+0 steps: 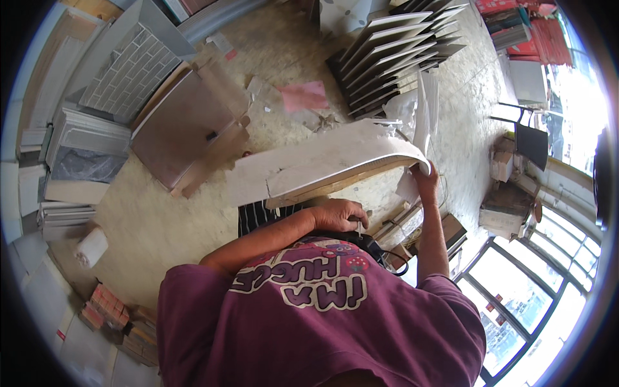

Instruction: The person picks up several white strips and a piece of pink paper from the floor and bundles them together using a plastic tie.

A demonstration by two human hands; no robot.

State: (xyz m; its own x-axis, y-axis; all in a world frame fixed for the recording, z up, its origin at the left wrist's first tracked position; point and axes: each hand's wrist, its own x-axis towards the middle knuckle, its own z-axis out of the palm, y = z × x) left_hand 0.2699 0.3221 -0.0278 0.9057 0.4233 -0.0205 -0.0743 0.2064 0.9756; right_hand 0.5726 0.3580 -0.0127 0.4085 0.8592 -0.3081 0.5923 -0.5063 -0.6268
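Note:
In front of my body stretches a long whitish panel (335, 151) with ragged upper edges and a tan, wood-coloured lower side. Its right end curves round, with a thin upright white sheet (422, 116) rising beside it. My right hand (425, 180) is closed on that curved end, arm reaching forward. My left hand (342, 215) is bent in close to my waist, fingers curled, by a black bag or strap (369, 246). A small pale piece shows under its fingertips, too little to name. Black-and-white striped cloth (255, 218) shows below the panel's left part.
Dark thin panels (393, 58) stand in a rack ahead. A large brown board (184, 122) leans at the left, near stacked tile samples (87, 151). A white roll (91, 248) and reddish blocks (106, 306) sit lower left. To the right are a black chair (530, 142) and cartons (503, 216).

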